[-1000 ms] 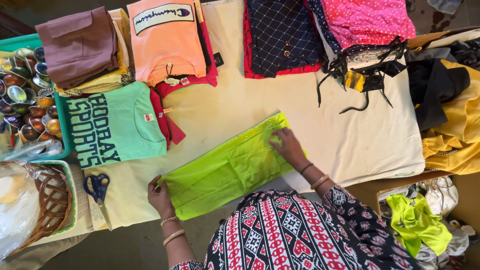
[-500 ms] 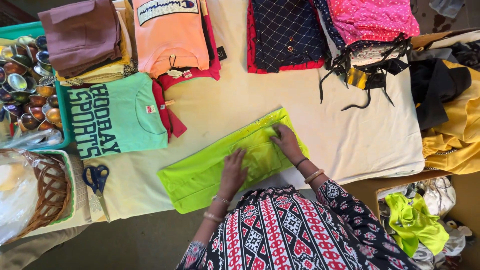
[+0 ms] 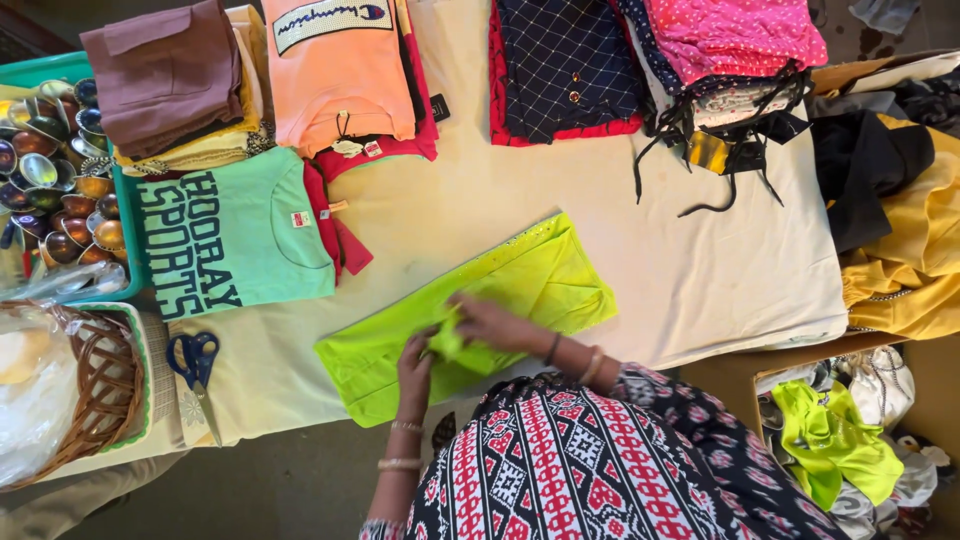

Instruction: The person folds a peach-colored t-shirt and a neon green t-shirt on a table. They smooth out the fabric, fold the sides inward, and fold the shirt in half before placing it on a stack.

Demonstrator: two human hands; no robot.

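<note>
A bright lime-green garment lies flat and slanted on the cream-covered table, close to the near edge. My left hand and my right hand meet over its near middle. Both pinch up a small fold of the green cloth between them. Bangles show on both wrists. My patterned red, black and white clothing fills the bottom of the view.
A mint printed T-shirt, a peach shirt and a brown folded pile lie at the back left. Dark checked cloth and pink dotted cloth lie at the back right. Blue-handled scissors, a wicker basket, yellow cloth.
My left hand came from the garment's left end to its middle. My right hand slid back from the far edge, and both now pinch a fold of the green cloth.
</note>
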